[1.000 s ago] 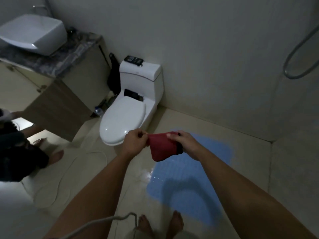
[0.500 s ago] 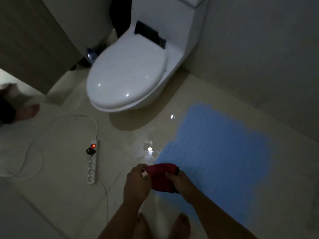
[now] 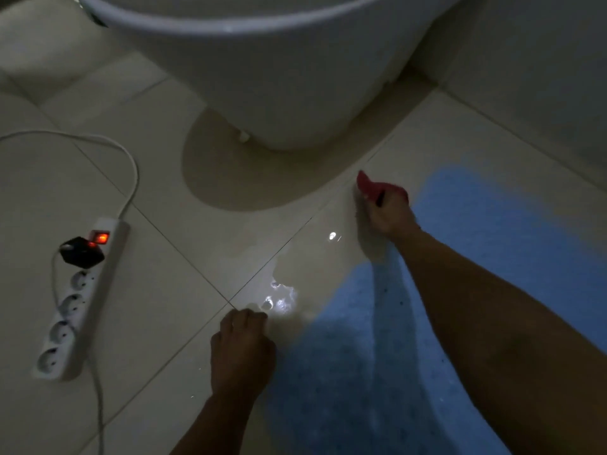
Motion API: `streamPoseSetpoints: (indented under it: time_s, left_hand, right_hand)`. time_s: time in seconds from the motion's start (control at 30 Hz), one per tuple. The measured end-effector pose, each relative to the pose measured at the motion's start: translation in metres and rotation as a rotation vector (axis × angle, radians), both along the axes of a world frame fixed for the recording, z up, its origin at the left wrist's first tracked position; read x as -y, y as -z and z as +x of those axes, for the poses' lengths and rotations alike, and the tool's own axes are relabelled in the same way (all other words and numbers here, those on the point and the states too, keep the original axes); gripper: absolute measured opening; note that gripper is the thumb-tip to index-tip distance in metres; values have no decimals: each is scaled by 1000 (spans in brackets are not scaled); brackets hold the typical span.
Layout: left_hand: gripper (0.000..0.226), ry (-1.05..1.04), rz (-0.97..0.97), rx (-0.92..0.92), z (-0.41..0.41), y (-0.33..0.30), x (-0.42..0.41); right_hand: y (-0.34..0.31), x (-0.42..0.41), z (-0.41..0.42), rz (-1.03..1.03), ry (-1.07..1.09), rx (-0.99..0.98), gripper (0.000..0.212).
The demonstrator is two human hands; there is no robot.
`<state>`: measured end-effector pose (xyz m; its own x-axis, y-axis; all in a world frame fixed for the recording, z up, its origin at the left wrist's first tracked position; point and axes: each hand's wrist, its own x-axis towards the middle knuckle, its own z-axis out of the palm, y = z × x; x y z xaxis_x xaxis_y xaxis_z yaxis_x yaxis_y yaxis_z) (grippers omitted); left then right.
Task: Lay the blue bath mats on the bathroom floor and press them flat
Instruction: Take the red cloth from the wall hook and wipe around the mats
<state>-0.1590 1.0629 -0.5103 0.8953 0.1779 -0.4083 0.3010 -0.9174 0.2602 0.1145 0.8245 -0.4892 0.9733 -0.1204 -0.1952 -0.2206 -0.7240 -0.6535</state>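
A blue bath mat lies spread on the tiled floor at the right, partly under my right forearm. My right hand grips a red cloth and holds it down on the wet tile, just off the mat's far left edge. My left hand is low over the floor with its fingers curled, left of the mat's near edge and holding nothing that I can see. The room is dim and the mat's near part lies in shadow.
A white toilet bowl stands close ahead. A film of water glistens on the tile between my hands. A white power strip with a lit red switch, a black plug and a cable lies on the floor at the left.
I have bent much lower to the floor. My hands have parted: the right has carried the red cloth forward onto the tile, and the left has let go and dropped near the puddle.
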Motion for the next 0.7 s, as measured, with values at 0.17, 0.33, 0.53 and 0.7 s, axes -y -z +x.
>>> streamPoseSetpoints:
  time_s: [0.17,0.33,0.53,0.7]
  left_hand:
    - [40,-40,79,121,0,48,-29]
    - [45,-57,92,64,-2,49,-22]
    - [49,-159,48,51,7,47,-10]
    - [61,-73,22,20,4,37,-10]
  right_hand:
    - [113,-107,-95,-484,-460,35,63]
    - [126,-118,-128,-428,-797,37,72]
    - [124,-112,-112,-368,-842,16,75]
    - [116,-113,-104,-372,-817,-39,70]
